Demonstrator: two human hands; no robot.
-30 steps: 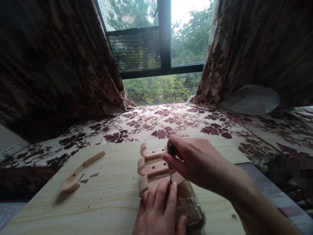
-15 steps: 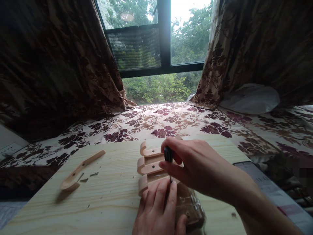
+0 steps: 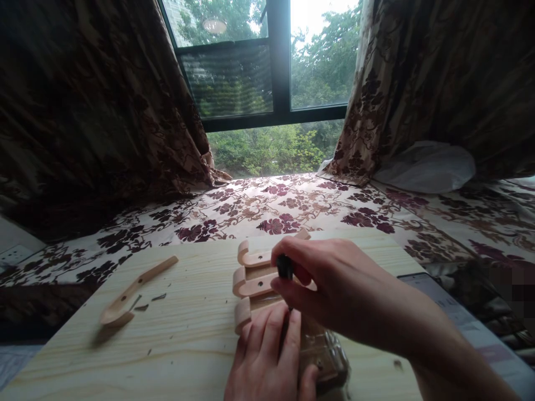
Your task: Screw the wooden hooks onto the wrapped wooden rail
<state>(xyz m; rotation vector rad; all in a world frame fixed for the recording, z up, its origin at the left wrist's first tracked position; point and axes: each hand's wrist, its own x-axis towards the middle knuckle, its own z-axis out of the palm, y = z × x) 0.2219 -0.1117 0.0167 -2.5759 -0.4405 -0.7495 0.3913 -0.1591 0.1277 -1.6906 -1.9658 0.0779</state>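
My right hand (image 3: 321, 273) is closed round the black handle of a screwdriver (image 3: 285, 267), held upright with its tip down between the fingers of my left hand. My left hand (image 3: 267, 351) holds down the nearest curved wooden hook (image 3: 243, 315) on a brown board (image 3: 328, 353), thumb spread to the right. Clear plastic wraps part of the board. Two more wooden hooks lie across it behind, the middle hook (image 3: 246, 283) and the far hook (image 3: 251, 256), each with a dark screw or hole. My hands hide the screwdriver's tip.
A loose wooden hook (image 3: 137, 289) lies on the left of the pale wooden table (image 3: 196, 345), beside a few screws (image 3: 159, 297). A phone (image 3: 434, 295) is at the right edge. Beyond are a floral cloth (image 3: 280, 206), curtains and a window.
The screwdriver handle has tilted and turned slightly in my right hand, which shifted a little left. My left hand stays on the hook. The whole view has moved slightly.
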